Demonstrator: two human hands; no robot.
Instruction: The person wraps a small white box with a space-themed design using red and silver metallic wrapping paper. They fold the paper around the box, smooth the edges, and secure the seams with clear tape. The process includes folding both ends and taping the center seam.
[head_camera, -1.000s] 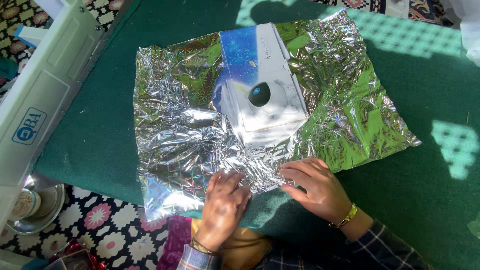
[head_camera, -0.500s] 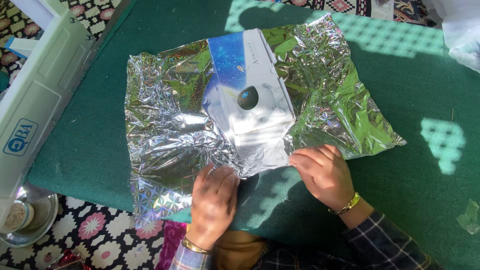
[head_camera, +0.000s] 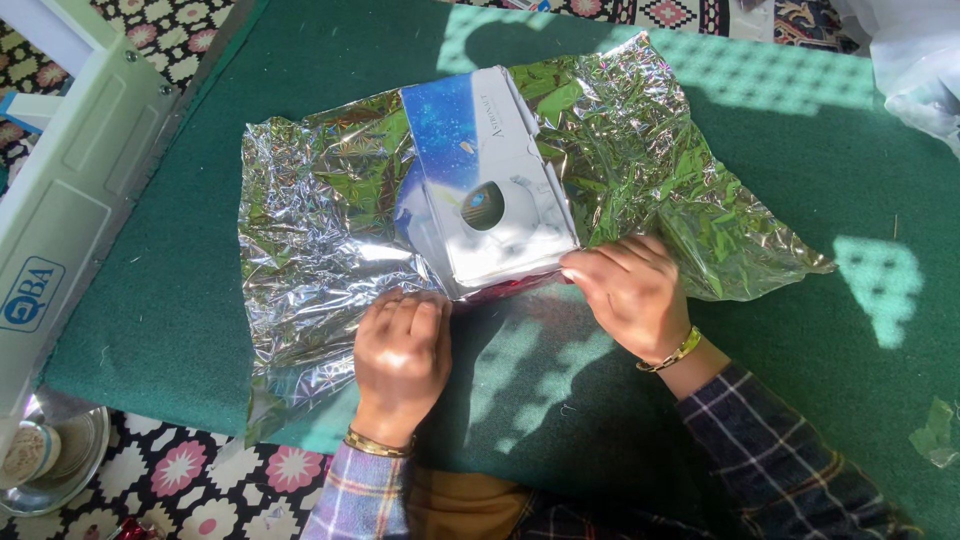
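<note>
I see L hand (head_camera: 400, 350) & R hand (head_camera: 630, 292) palms down, fingers curled, pinching foil sheet (head_camera: 320, 250) edge against box (head_camera: 490, 190) near end, on green table (head_camera: 800, 150).

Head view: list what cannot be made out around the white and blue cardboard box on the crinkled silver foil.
- White and blue cardboard box: underside hidden against the crinkled silver foil sheet.
- Foil's near edge: covered by left hand and right hand.
- Fingertips of both hands: curled out of sight.
- Metal bowl: cut by the frame's left edge.
</note>
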